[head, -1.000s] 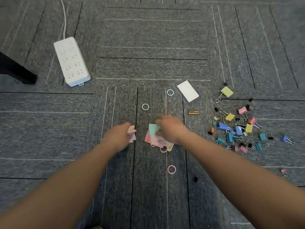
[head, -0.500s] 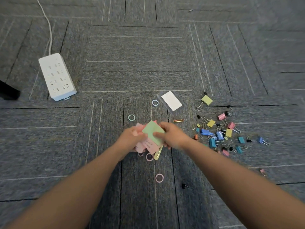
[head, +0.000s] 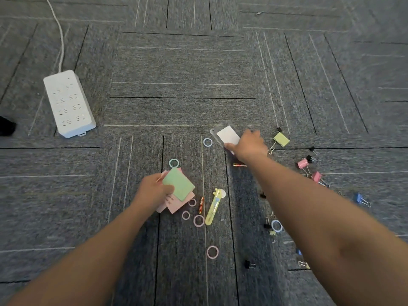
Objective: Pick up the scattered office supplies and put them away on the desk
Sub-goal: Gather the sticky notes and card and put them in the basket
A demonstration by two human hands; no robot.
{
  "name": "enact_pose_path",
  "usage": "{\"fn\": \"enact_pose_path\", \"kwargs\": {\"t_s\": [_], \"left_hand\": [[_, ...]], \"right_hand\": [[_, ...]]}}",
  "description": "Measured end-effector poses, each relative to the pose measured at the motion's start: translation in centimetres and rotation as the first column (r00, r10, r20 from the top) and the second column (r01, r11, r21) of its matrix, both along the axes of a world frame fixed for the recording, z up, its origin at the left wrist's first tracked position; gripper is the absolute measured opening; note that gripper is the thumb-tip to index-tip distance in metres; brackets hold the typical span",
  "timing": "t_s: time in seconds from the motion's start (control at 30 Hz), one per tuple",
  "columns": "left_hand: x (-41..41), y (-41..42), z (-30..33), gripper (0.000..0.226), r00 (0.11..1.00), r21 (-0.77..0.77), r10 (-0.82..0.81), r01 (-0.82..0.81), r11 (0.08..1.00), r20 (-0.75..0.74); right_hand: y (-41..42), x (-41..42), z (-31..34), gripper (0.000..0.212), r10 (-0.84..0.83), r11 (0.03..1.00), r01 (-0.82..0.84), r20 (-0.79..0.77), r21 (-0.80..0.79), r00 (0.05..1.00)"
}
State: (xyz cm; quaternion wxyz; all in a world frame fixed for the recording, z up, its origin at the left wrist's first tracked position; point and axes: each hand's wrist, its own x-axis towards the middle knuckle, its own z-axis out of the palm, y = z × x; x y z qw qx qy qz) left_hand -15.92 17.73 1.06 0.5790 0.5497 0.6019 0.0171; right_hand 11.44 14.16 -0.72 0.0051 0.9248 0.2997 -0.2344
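Observation:
My left hand (head: pixel 152 192) holds a small stack of sticky notes (head: pixel 179 184), green on top and pink beneath, just above the carpet. My right hand (head: pixel 249 146) rests on the near corner of a white card in a clear sleeve (head: pixel 227 134); thumb and fingers pinch its edge. A yellow box cutter (head: pixel 213 209) lies between my arms, beside a thin red pen-like stick (head: pixel 201 205) and several pink rings (head: pixel 198 220). Coloured binder clips (head: pixel 281 139) are scattered to the right, partly hidden by my right arm.
A white power strip (head: pixel 68 103) with its cord lies on the grey carpet at the left. A dark object (head: pixel 6 128) shows at the left edge. Blue and green rings (head: pixel 207 142) lie near the card. A small black clip (head: pixel 248 264) sits near the bottom.
My right hand let go of the sticky notes and reached up and right to the white card. The left hand kept the notes. The box cutter and rings became visible.

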Motion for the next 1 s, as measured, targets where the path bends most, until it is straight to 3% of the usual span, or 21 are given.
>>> {"fn": "enact_pose_path", "kwargs": {"t_s": [0.1,0.17,0.3,0.37,0.47,0.53,0.63,0.7,0.87,1.0], "left_hand": [[-0.1,0.2,0.1,0.023,1.0,0.004,0.008,-0.008,1.0,0.006],[-0.1,0.1,0.0,0.024,1.0,0.013,0.001,0.0,1.0,-0.014],[0.2,-0.1,-0.2,0.023,0.999,0.034,-0.016,0.018,0.999,-0.049],[0.2,0.2,-0.2,0.022,0.998,0.062,-0.024,0.028,0.998,-0.062],[0.1,0.5,0.1,0.032,0.996,0.082,-0.042,0.048,0.995,-0.073],[0.1,0.3,0.5,0.044,0.995,0.036,-0.068,0.071,0.997,-0.066],[0.3,-0.8,0.6,0.056,0.99,-0.046,-0.125,0.122,0.991,-0.065],[0.7,-1.6,0.5,0.056,0.993,-0.057,-0.11,0.107,0.993,-0.048],[1.8,-2.2,0.5,0.043,0.998,-0.124,-0.024,0.031,0.992,0.057],[0.6,-1.8,0.8,0.028,0.999,-0.016,-0.037,0.037,0.999,-0.003]], "right_hand": [[1.1,1.2,-1.6,0.093,-0.152,0.987,0.158,-0.143,0.029,0.978],[0.9,1.5,-1.8,0.087,-0.189,0.977,0.207,-0.238,0.053,0.953],[-0.9,0.9,0.3,0.041,-0.036,0.967,0.118,-0.336,0.226,0.941],[-3.6,-0.8,2.1,0.028,0.035,0.944,0.136,-0.501,0.302,0.865],[-8.5,-3.2,2.7,0.009,0.181,0.967,-0.015,-0.641,0.256,0.746],[-10.7,-4.2,2.8,0.005,0.2,0.969,-0.038,-0.69,0.242,0.696],[-11.9,-6.0,2.9,0.005,0.118,0.946,0.168,-0.775,0.279,0.621],[-12.0,-7.6,2.8,0.009,0.121,0.934,0.205,-0.797,0.294,0.592],[-11.5,-9.5,1.7,0.018,0.089,0.968,0.127,-0.769,0.217,0.633],[-11.9,-9.0,1.1,0.008,0.089,0.98,0.063,-0.695,0.19,0.714]]}}
